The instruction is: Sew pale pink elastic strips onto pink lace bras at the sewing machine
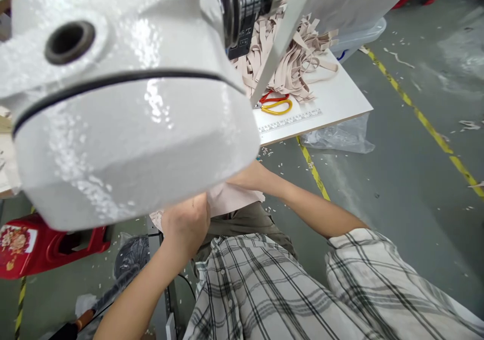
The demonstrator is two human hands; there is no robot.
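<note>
A large white sewing machine head (124, 103) fills the upper left and hides most of what lies under it. My left hand (187, 221) sits just below the machine's edge, fingers curled against a piece of pale pink fabric (234, 199). My right forearm (302, 204) reaches in from the right toward the same fabric; the right hand itself is hidden behind the machine. I wear a plaid shirt (287, 289).
On the white table (340, 103) lie a heap of beige elastic strips (298, 57), red and yellow scissors (276, 104) and a printed ruler (291, 120). A red stool (49, 244) stands at the lower left. Yellow floor lines (427, 123) cross the grey floor, and a clear plastic bag (336, 138) lies there.
</note>
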